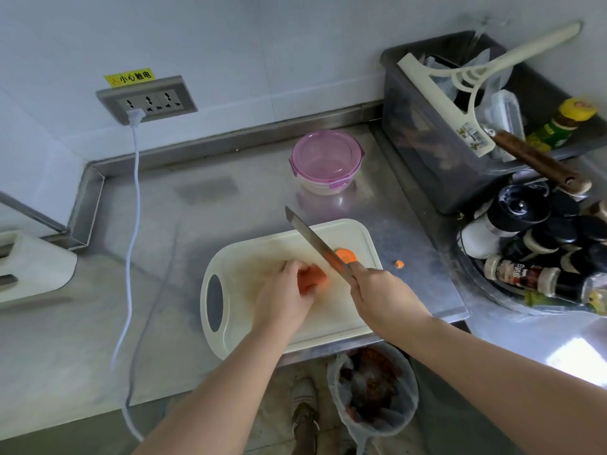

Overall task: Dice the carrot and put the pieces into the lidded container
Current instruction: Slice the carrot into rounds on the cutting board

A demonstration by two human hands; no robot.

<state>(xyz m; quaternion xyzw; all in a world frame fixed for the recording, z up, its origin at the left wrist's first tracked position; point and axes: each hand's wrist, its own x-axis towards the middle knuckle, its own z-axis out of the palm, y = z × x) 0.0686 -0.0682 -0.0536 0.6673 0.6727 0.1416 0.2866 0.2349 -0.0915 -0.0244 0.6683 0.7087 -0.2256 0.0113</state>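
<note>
1. On the white plastic cutting board (249, 257), left hand (282, 297) grips the orange carrot chunk (312, 279).
2. Right hand (381, 290) clutches the long steel knife (315, 244), angled above it.
3. Round pink-lidded container (326, 160) waits behind, lid on.

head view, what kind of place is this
Most likely a kitchen, perhaps a commercial one: a stainless steel counter, a white cutting board with a carrot and a knife over it, and a cluster of seasoning bottles at the right.
</note>
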